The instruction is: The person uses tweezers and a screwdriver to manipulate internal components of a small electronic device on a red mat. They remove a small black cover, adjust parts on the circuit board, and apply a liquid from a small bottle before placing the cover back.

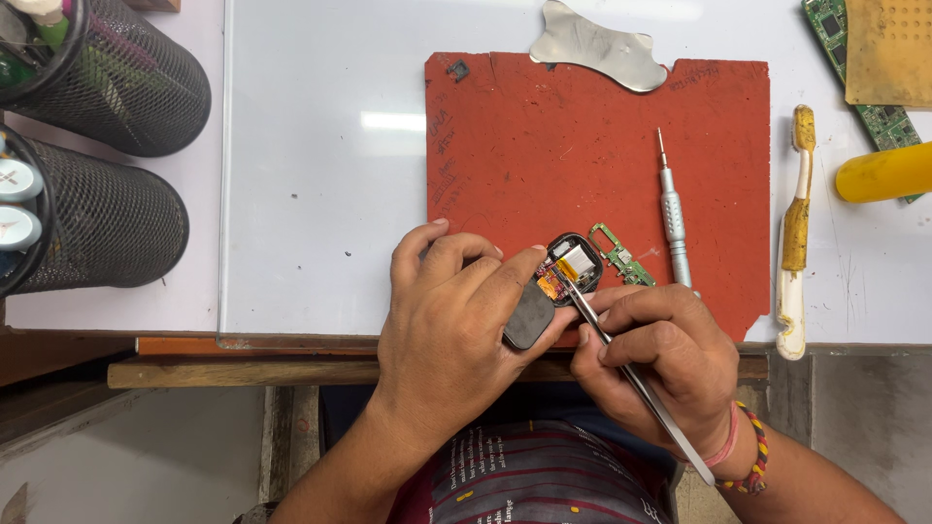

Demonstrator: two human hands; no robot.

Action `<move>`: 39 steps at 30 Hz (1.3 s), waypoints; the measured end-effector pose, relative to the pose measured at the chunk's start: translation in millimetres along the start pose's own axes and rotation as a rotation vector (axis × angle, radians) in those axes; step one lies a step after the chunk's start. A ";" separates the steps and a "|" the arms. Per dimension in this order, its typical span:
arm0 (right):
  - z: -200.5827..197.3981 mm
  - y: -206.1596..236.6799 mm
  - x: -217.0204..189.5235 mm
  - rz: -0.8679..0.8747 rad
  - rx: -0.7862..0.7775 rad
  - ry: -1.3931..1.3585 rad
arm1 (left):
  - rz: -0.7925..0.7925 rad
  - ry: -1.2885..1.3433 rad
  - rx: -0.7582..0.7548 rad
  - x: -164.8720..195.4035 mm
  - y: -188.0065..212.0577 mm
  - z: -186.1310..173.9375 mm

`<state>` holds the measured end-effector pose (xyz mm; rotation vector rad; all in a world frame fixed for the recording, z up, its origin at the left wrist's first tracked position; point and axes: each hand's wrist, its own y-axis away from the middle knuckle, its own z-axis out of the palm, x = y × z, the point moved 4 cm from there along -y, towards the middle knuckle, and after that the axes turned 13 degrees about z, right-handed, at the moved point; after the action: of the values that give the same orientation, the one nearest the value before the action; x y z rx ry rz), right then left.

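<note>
At the far left two black wire-mesh pen holders (107, 146) are lying on the pale table, well apart from the work. Nearer the middle, the left hand (451, 330) is curling its fingers around a small black opened smartwatch case (568, 267), with the thumb pressing a dark rounded cover piece (529, 315) just below it; the case is resting on the near edge of a red-brown work mat (544, 146). The right hand (660, 359) is pinching slim metal tweezers (621, 364) whose tips are reaching into the case. Just right of the case a small green circuit board (621, 255) is lying beside a silver precision screwdriver (672, 218). Farther right, a worn yellow-and-white toothbrush (796, 233) is sitting off the mat.
</note>
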<state>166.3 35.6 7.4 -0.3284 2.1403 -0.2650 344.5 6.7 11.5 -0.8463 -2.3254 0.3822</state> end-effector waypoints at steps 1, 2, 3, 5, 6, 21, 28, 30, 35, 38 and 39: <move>0.3 0.1 -0.5 -0.008 0.004 0.005 | 0.001 -0.001 0.000 0.0 -0.1 -0.2; 0.8 0.4 -1.1 -0.016 0.008 0.010 | 0.002 -0.003 0.001 0.1 -0.2 -0.5; 1.3 0.6 -1.6 -0.025 0.012 0.015 | 0.004 -0.004 0.001 0.1 -0.2 -0.9; 2.8 1.2 -3.0 -0.062 0.017 0.038 | 0.004 -0.003 0.001 0.2 -0.4 -1.6; 3.3 1.5 -3.6 -0.081 0.020 0.049 | 0.005 -0.002 0.002 0.3 -0.5 -1.8; 4.7 2.6 -2.9 -0.091 0.023 0.011 | 0.004 0.000 0.002 -0.5 0.4 -3.9; 4.7 2.8 -3.8 -0.084 0.019 0.059 | -0.004 0.017 -0.005 -1.0 1.3 -2.2; 4.7 3.2 -3.9 -0.090 0.019 0.071 | -0.005 0.018 -0.006 -1.0 1.4 -2.5; 6.2 5.6 -3.9 -0.128 0.037 0.126 | -0.002 0.014 -0.004 -0.7 0.9 -3.2; 6.8 6.2 -2.6 -0.149 0.041 0.131 | 0.002 0.010 -0.006 -1.0 0.6 -3.7; 6.8 6.3 -2.2 -0.154 0.040 0.127 | 0.003 0.009 -0.006 -1.0 0.5 -3.7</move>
<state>172.2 41.9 3.4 -0.4650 2.2337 -0.4271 347.8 6.7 13.6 -0.8527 -2.3185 0.3714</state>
